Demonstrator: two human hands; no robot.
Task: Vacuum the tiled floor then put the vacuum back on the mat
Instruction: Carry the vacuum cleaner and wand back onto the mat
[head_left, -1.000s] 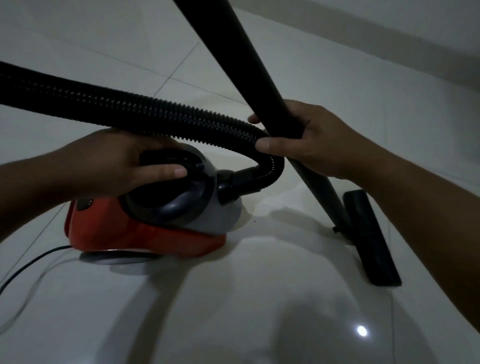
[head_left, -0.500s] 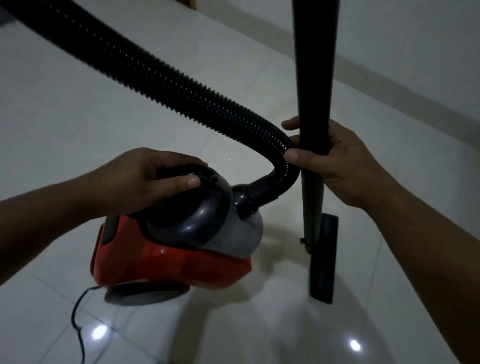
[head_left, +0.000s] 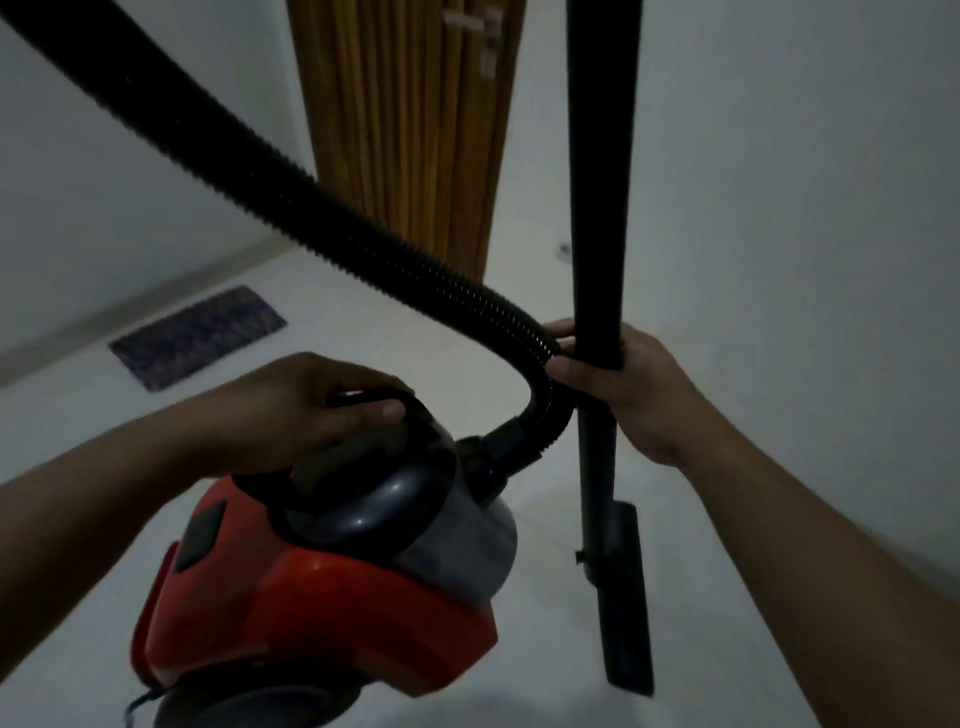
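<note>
Head view: we carry the vacuum (head_left: 322, 587), left hand (head_left: 306, 410) clenched on its top handle, right hand (head_left: 623, 384) grasping wand (head_left: 602, 208) and hose (head_left: 291, 208); the mat (head_left: 197, 335) lies well beyond the vacuum, so only the putting-back seems left

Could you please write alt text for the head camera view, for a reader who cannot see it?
A person's left hand grips the top handle of a red and grey canister vacuum, while the right hand holds its upright black wand and ribbed hose together. A dark mat lies on the pale tiled floor by the far wall, beside a wooden door.
</note>
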